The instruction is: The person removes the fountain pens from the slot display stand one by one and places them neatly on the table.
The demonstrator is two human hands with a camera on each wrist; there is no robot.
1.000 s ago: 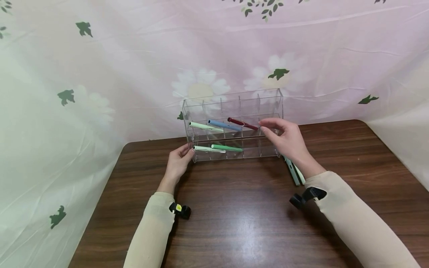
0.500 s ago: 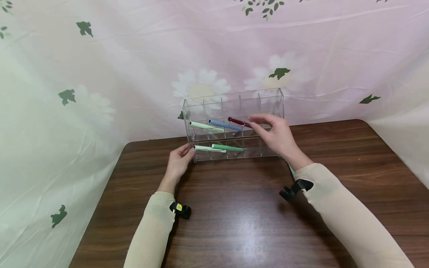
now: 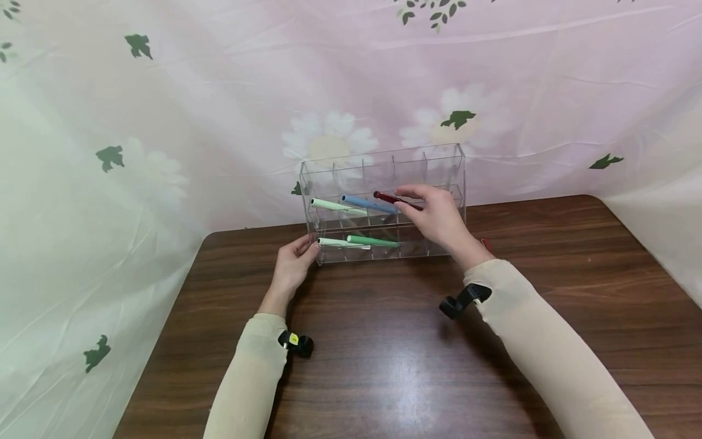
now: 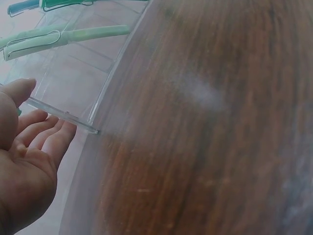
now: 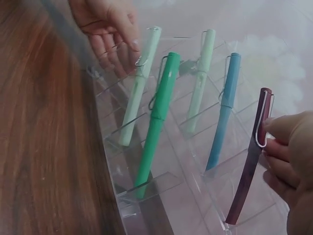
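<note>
A clear acrylic pen organizer (image 3: pixel 384 250) with divided tiers stands at the back of the table. My left hand (image 3: pixel 290 266) holds its left side panel, thumb on one face and fingers on the other in the left wrist view. At the upper right, my right hand (image 3: pixel 436 216) pinches a dark red pen (image 5: pixel 252 159) by its clip end, thumb and fingers on it. This pen lies slanted in the organizer. Beside it lean a blue pen (image 5: pixel 225 110) and a pale green pen (image 5: pixel 200 81). A green pen (image 5: pixel 157 122) and another pale green pen (image 5: pixel 141 85) occupy the lower tier.
The brown wooden table (image 3: pixel 373 366) extends in front of the organizer and to both sides. A floral cloth (image 3: pixel 230 122) hangs close behind it. Just right of my right wrist, a small red item (image 3: pixel 486 244) peeks out, mostly hidden.
My right hand has moved left to the dark red pen's upper end and now pinches it. The pens on the table at right are now hidden by my arm. My left hand stays put.
</note>
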